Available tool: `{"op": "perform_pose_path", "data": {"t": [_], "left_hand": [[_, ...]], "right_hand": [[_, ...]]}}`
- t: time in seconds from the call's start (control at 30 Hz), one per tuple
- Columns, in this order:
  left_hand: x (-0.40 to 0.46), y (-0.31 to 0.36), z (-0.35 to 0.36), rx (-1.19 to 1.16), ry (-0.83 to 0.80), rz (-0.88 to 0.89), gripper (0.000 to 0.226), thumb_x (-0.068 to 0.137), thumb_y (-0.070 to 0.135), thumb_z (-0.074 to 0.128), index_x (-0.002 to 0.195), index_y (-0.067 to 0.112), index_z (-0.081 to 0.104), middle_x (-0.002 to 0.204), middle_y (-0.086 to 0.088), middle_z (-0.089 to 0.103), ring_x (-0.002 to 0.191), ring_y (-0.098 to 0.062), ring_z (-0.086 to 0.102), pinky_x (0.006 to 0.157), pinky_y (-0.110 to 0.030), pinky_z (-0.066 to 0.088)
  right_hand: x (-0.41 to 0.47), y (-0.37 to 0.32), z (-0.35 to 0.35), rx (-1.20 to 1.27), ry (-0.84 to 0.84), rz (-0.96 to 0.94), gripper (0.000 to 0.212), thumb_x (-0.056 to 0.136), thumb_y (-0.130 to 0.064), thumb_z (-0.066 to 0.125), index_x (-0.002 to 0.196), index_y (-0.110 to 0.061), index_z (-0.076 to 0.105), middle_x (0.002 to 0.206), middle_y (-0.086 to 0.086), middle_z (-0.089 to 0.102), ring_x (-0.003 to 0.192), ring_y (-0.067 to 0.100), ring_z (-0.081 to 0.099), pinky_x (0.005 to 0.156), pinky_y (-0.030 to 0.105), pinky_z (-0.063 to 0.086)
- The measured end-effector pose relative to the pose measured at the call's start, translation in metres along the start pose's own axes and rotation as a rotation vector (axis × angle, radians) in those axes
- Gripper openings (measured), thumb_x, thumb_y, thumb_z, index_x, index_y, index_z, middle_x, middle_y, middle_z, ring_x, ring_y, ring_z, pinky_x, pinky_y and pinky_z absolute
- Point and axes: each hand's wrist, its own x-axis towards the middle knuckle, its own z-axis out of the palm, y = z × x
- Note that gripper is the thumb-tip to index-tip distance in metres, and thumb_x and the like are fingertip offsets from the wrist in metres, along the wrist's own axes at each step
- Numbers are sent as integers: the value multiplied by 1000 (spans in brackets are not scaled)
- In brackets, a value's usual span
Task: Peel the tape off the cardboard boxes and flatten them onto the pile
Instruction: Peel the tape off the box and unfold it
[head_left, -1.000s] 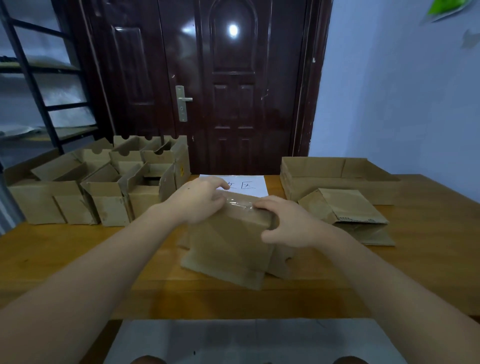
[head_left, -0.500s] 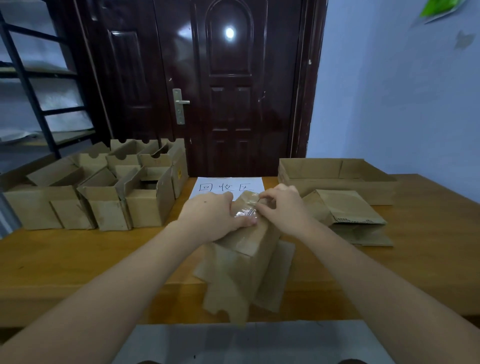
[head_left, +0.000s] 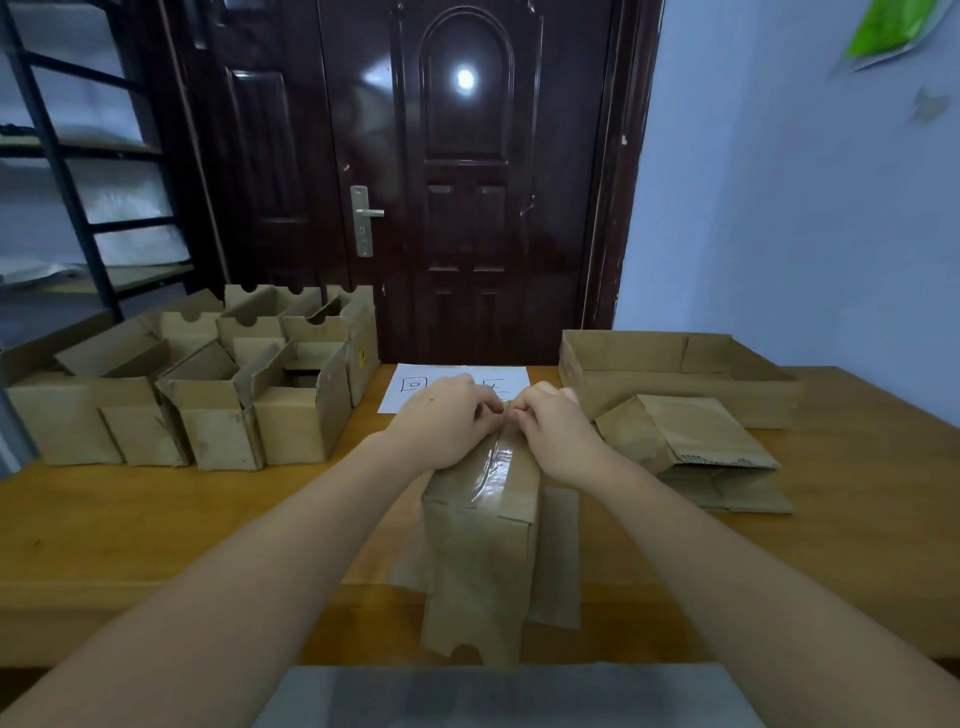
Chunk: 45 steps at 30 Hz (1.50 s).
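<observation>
A box (head_left: 480, 525) stands on end at the near edge of the wooden table (head_left: 156, 519), its taped face turned up toward the camera and its loose bottom flaps hanging past the table edge. A strip of clear tape (head_left: 496, 462) runs along the middle seam of that top face, wrinkled and shiny. Both hands meet at the far end of the seam: the left hand (head_left: 447, 421) lies over the box's far left corner with fingers curled, and the right hand (head_left: 553, 423) sits just beside it, fingertips bent in; they seem to pinch the tape's end, though the grip itself is hidden behind the knuckles. Right of the box, a pile (head_left: 696, 457) of flattened boxes lies on the table, and behind it a shallow open carton (head_left: 675, 369). On the left stands a cluster of open boxes (head_left: 208, 395) with flaps up. A white paper (head_left: 457, 384) with handwriting lies beyond the hands, partly covered by them
</observation>
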Motion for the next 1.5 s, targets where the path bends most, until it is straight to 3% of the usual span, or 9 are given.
{"op": "perform_pose_path", "data": {"t": [0.27, 0.43, 0.57, 0.67, 0.97, 1.03, 1.2, 1.3, 1.5], "left_hand": [[0, -8, 9, -21, 140, 98, 29, 106, 34, 49, 104, 17, 72, 102, 4, 54, 100, -18, 52, 92, -44, 46], [-8, -7, 4, -246, 71, 19, 14, 103, 40, 55, 102, 28, 62, 95, 10, 61, 93, -13, 57, 89, -39, 49], [-19, -10, 6, -377, 83, -15, 10, 96, 39, 69, 101, 36, 62, 92, 12, 66, 91, -5, 59, 78, -27, 46], [-21, -7, 9, -320, 148, 2, 11, 100, 31, 62, 91, 30, 69, 89, 13, 64, 90, -5, 58, 77, -28, 43], [-26, 6, 4, -178, 125, -16, 30, 104, 41, 51, 125, 23, 66, 108, 8, 55, 101, -14, 57, 88, -32, 47], [-32, 4, -1, -198, 85, 3, 34, 100, 43, 59, 130, 27, 62, 103, 11, 60, 99, -11, 56, 90, -32, 48], [-37, 6, -2, -64, 155, 38, 17, 101, 40, 56, 93, 26, 60, 83, 12, 57, 82, -12, 56, 74, -32, 48], [-39, 4, 1, -5, 177, 81, 17, 104, 34, 51, 96, 24, 62, 81, 13, 50, 86, -16, 56, 73, -33, 44], [-45, 0, -2, 9, 83, 112, 29, 103, 48, 49, 114, 29, 68, 101, 12, 61, 95, -13, 59, 85, -36, 50]], "right_hand": [[-1, 9, -1, 117, 45, -97, 11, 92, -30, 72, 88, -25, 62, 98, -8, 60, 101, 20, 54, 88, 38, 47], [0, 7, -1, -16, 18, -154, 21, 102, -27, 56, 94, -10, 65, 109, 2, 64, 99, 22, 59, 85, 45, 49], [-5, 5, -4, -20, 3, -139, 27, 104, -39, 52, 112, -17, 67, 131, -1, 64, 119, 23, 58, 99, 48, 46], [-14, -6, -9, 23, -13, -138, 41, 92, -46, 67, 127, -26, 60, 121, -10, 63, 114, 18, 58, 95, 41, 48], [-17, -16, -2, 5, 122, -69, 3, 92, -15, 69, 94, -17, 68, 86, -13, 51, 87, 17, 58, 79, 36, 48], [-17, -14, -1, 5, 120, -93, 5, 94, -13, 66, 95, -16, 69, 90, -10, 53, 87, 14, 56, 78, 33, 47], [-21, -18, -9, -59, 64, -165, 17, 99, -14, 59, 108, -12, 72, 115, 2, 66, 106, 21, 62, 91, 42, 51], [-33, -21, -17, 11, 25, -131, 26, 94, -26, 70, 119, -19, 65, 115, -3, 66, 104, 14, 63, 90, 37, 53], [-42, -19, -14, -7, 88, -177, 10, 96, -20, 68, 98, -12, 73, 115, 2, 69, 107, 18, 62, 91, 40, 50]]}}
